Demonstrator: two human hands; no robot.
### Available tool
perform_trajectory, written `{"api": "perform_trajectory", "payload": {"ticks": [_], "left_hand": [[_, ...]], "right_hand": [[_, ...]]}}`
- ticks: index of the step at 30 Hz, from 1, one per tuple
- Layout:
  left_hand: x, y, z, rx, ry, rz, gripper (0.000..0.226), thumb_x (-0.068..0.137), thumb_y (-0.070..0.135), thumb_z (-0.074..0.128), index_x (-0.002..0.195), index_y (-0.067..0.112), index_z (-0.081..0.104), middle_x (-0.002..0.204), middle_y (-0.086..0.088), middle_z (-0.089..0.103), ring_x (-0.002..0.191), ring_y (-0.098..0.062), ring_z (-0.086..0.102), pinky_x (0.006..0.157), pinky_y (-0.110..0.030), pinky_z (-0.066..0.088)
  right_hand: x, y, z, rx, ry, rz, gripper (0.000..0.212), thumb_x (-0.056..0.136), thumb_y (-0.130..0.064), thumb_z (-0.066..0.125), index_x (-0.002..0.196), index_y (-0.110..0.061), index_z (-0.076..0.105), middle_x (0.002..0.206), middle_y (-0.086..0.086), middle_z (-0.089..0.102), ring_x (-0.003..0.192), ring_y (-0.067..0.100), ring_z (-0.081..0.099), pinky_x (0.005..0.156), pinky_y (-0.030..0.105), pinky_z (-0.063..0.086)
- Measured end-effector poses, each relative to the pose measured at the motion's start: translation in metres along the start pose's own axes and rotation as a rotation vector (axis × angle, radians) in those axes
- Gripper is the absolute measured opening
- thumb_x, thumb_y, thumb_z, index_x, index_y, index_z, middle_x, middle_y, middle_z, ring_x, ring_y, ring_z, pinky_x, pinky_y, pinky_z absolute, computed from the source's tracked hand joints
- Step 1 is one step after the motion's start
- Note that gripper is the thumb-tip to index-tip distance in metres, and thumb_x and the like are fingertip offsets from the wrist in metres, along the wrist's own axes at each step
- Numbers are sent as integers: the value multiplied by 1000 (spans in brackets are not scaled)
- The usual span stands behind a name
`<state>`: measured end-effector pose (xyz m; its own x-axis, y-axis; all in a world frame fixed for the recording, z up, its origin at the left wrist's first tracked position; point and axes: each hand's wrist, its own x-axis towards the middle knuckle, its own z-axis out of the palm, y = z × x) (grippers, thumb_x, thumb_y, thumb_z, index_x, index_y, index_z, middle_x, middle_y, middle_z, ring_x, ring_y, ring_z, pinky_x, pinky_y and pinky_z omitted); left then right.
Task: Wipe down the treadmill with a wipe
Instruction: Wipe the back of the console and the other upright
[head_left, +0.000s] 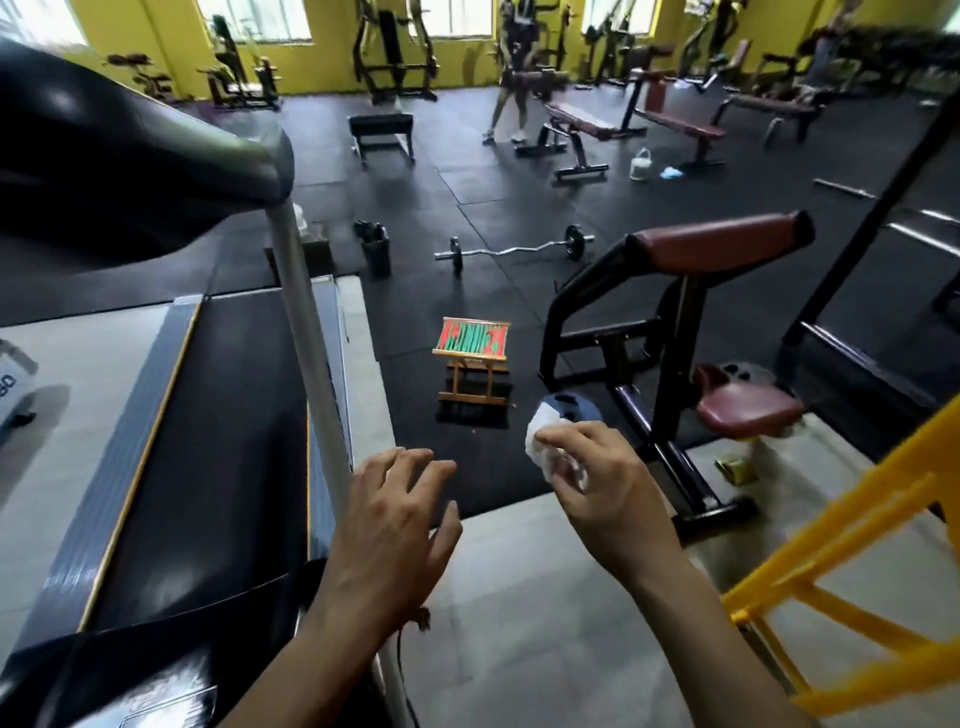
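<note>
My right hand (597, 483) pinches the crumpled wipe (543, 441) in the air, off the treadmill (218, 441)'s right edge; my left hand (395, 525) hovers with fingers spread, empty, just beside the grey upright post (306, 343). The wipe looks soft, light, likely limp; I'd bunch it under the fingertips.

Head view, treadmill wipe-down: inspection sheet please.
Surface: treadmill with black belt at left; its grey upright runs beside the left hand.
Job's things: crumpled white wipe, off the treadmill.
Clutter: folding stool, curl barbell, white jug.
Grips: left hand open, fingers spread, holding nothing; right hand pinches the wipe.
Cables: nothing seen.
Surroundings: maroon-padded bench machine, yellow rack, a person far back.
</note>
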<state>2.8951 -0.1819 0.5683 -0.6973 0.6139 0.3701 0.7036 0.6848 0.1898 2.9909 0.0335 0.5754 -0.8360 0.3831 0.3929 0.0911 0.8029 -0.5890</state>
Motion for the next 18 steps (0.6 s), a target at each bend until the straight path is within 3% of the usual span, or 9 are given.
{"api": "perform_trajectory", "payload": {"ticks": [9, 12, 18], "left_hand": [[116, -14, 12, 51, 54, -138, 46, 92, 44, 42, 124, 24, 68, 123, 0, 66, 118, -25, 57, 101, -43, 46], [147, -35, 18, 84, 77, -210, 45, 91, 44, 43, 123, 24, 68, 121, 1, 65, 118, -24, 56, 101, -41, 43], [213, -74, 34, 160, 126, -376, 45, 91, 42, 44, 121, 22, 69, 122, -2, 65, 120, -28, 56, 100, -48, 46]], "right_hand": [[140, 33, 14, 126, -51, -109, 31, 89, -10, 70, 112, -31, 68, 109, -16, 59, 101, 13, 58, 83, 33, 54], [194, 43, 37, 165, -68, -167, 31, 87, -5, 73, 110, -26, 71, 109, -6, 65, 99, 19, 61, 81, 39, 57], [301, 58, 93, 259, -173, -305, 26, 90, -8, 71, 109, -26, 70, 109, -3, 67, 99, 18, 62, 82, 29, 52]]}}
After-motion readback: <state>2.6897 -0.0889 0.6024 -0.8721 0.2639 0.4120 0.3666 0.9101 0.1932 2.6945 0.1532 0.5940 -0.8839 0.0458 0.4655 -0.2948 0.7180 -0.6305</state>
